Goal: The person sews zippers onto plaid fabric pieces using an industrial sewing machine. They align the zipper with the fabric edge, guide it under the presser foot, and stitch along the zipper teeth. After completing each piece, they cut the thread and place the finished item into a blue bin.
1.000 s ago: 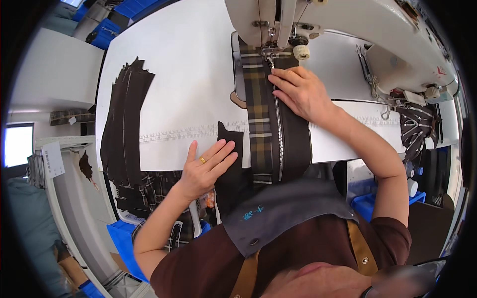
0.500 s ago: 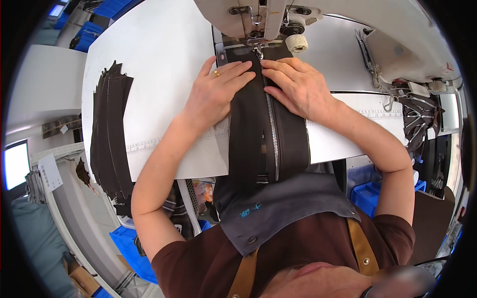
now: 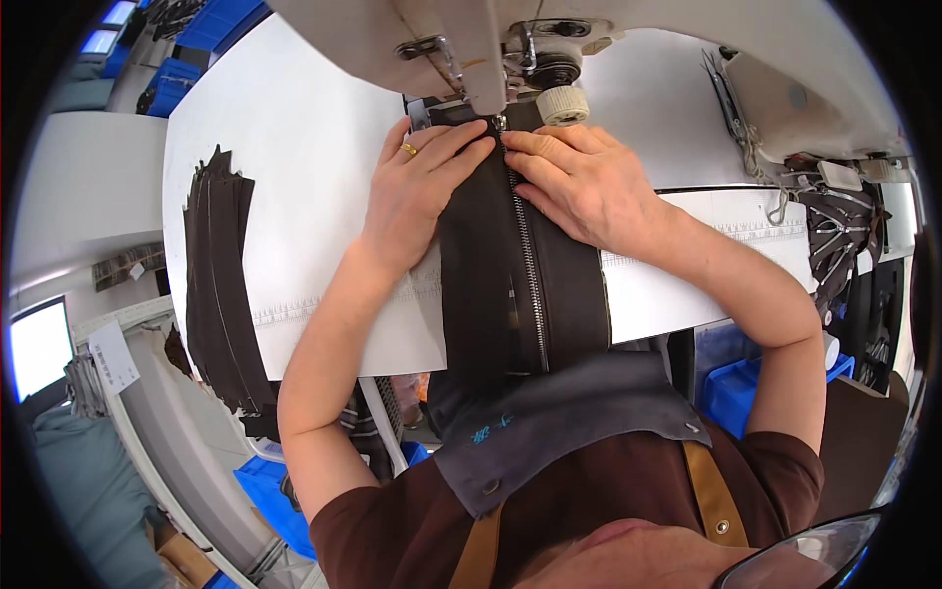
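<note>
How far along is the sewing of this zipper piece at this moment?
Early in the seam. Done: the dark fabric panel with a metal zipper lies flat with its top edge at the white sewing machine's presser foot. In hand: the left hand and right hand press beside the zipper. Left: nearly the whole zipper length, plus the stack of dark fabric strips.

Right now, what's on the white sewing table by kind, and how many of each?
Dark fabric panel with a metal zipper: 1
Stack of dark fabric strips: 1
Sewing machine: 1
Hands pressing the panel, left hand and right hand: 2
Total: 5, all on the white table.
</note>
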`<state>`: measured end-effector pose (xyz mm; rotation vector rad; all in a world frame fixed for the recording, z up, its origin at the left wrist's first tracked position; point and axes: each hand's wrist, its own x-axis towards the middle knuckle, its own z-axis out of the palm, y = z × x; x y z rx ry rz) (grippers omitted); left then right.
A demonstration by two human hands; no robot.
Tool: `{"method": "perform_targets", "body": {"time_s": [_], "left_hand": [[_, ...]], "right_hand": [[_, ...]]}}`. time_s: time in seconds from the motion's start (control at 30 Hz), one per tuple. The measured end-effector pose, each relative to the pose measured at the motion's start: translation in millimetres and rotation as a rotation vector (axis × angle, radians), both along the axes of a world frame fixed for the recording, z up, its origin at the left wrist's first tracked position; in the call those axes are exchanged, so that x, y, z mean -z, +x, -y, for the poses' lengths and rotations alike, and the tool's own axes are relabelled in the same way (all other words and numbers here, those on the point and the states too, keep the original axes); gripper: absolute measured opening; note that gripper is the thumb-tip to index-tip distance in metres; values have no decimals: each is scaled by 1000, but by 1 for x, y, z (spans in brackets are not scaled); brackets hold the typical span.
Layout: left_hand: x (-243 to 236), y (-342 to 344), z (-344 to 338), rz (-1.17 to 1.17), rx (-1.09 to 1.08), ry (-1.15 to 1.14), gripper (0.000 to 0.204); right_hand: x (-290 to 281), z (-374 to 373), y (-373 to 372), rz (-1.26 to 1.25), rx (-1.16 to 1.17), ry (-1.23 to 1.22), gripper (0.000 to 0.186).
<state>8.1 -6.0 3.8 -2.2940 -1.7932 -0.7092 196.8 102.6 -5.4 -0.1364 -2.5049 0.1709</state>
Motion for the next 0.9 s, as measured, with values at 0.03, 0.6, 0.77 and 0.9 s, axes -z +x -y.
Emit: {"method": "perform_targets", "body": {"time_s": [0.03, 0.6, 0.77, 0.9], "left_hand": [[0, 0, -1, 11, -4, -2, 33], [2, 1, -2, 26, -29, 8, 31], [2, 0, -1, 18, -23, -15, 33], [-5, 3, 4, -56, -42, -119, 42]], "right_hand": [[1, 0, 0, -5, 1, -4, 23], [-2, 1, 3, 65, -2, -88, 27], [0, 0, 1, 6, -13, -40, 24], [0, 0, 2, 7, -21, -42, 26]]}}
